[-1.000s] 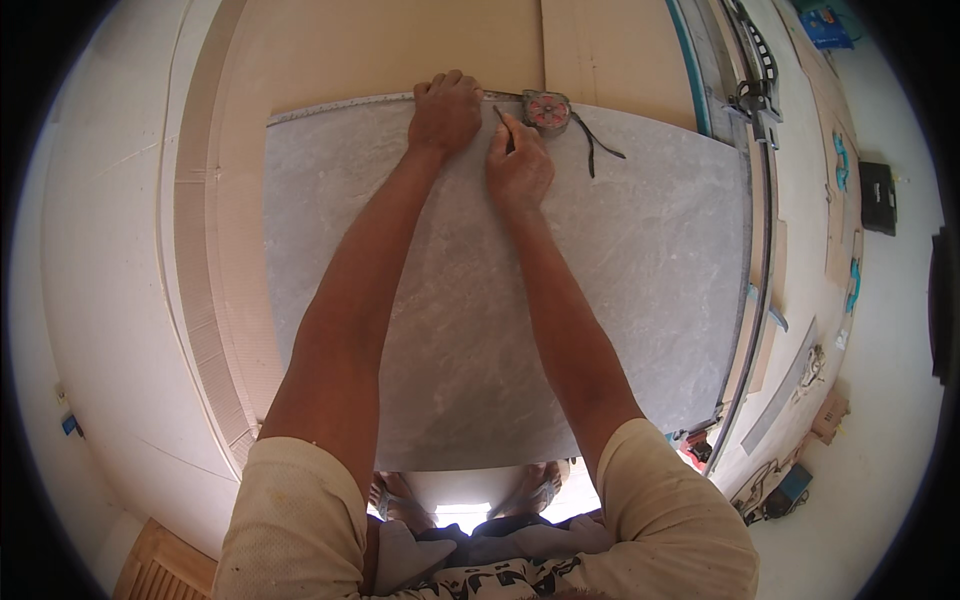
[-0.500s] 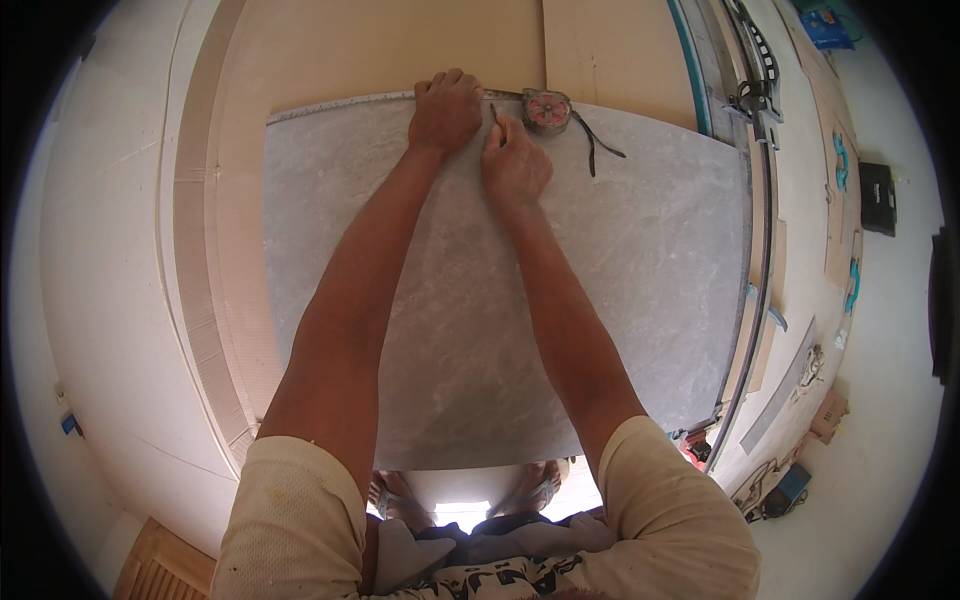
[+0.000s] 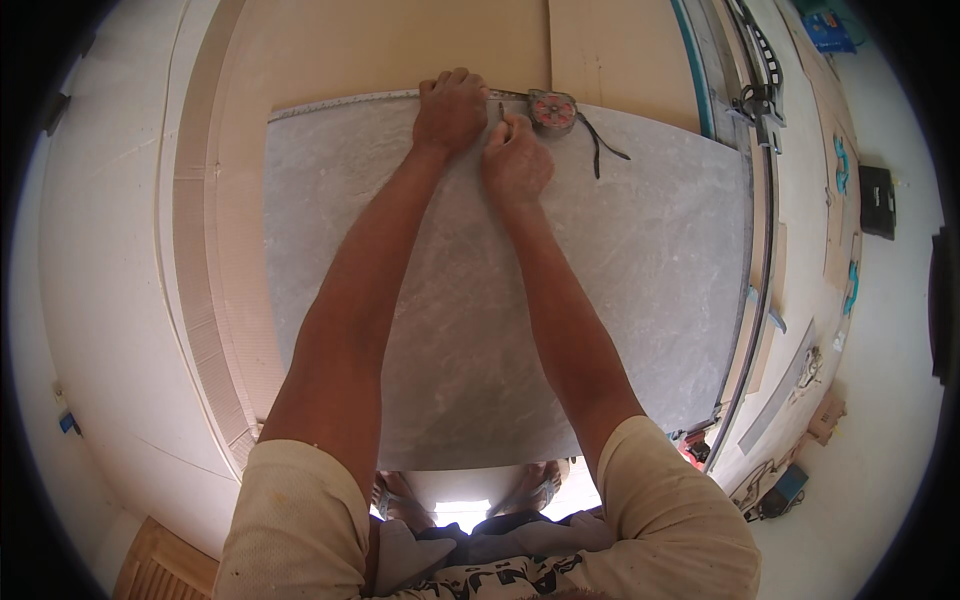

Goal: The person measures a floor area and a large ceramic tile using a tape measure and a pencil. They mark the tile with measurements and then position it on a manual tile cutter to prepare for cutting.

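A large grey stone-look tile (image 3: 450,300) lies flat in front of me. Along its far edge runs the pulled-out blade (image 3: 345,101) of a tape measure. My left hand (image 3: 452,115) curls its fingers over that edge and holds the blade against it. Just right of it, the round red-and-grey case (image 3: 552,113) of the tape measure rests at the edge, its black strap (image 3: 597,150) trailing over the tile. Between case and left hand, my right hand (image 3: 518,168) grips a thin dark marking tool, like a pencil (image 3: 501,112), tip close to the blade.
Beyond the tile and at its left is brown cardboard (image 3: 400,45). A long metal rail (image 3: 767,230) with a black clamp-like fitting (image 3: 757,103) runs along the right. Farther right lie a black case (image 3: 878,202), teal handles (image 3: 841,165) and a blue-and-black tool (image 3: 785,490).
The pencil-like tool in my right hand has shifted very slightly to the right. My left hand stays on the blade, and the view has moved a touch.
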Demonstrator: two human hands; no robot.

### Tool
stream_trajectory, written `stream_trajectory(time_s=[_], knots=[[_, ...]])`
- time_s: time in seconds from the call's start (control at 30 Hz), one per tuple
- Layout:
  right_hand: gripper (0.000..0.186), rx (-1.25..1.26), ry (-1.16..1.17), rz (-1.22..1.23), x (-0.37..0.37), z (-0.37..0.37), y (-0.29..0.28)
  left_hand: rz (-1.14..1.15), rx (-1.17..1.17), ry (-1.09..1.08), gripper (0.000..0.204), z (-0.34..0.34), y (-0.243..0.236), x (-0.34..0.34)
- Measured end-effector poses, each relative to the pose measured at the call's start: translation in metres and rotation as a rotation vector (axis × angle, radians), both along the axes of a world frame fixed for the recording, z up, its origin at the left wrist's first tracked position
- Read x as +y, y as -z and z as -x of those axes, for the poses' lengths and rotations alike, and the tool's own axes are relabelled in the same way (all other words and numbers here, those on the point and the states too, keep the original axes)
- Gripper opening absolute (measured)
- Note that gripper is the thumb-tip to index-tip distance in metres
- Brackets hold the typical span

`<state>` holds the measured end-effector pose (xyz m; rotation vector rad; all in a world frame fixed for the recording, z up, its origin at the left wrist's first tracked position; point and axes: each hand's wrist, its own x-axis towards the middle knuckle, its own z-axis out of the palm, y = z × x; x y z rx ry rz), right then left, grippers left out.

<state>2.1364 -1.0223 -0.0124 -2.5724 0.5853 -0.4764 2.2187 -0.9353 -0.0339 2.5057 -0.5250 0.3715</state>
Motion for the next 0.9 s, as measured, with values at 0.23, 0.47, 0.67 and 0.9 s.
stream_trajectory(time_s=[0.23, 0.47, 0.67, 0.9], knots=[[0.02, -0.019, -0.016, -0.014, -0.003, -0.002, 0.001, 0.002, 0.005, -0.003, 0.023, 0.0, 0.001, 0.0], [0.02, 0.022, -0.07, -0.005, -0.004, -0.004, -0.01, -0.003, 0.017, 0.001, 0.023, 0.0, -0.001, 0.0], [0.018, 0.077, -0.058, -0.01, -0.005, -0.01, -0.018, 0.005, 0.024, 0.004, 0.023, 0.002, -0.001, 0.0], [0.018, 0.108, -0.067, -0.014, -0.007, -0.013, -0.017, -0.025, -0.002, 0.033, 0.023, 0.003, -0.002, 0.001]])
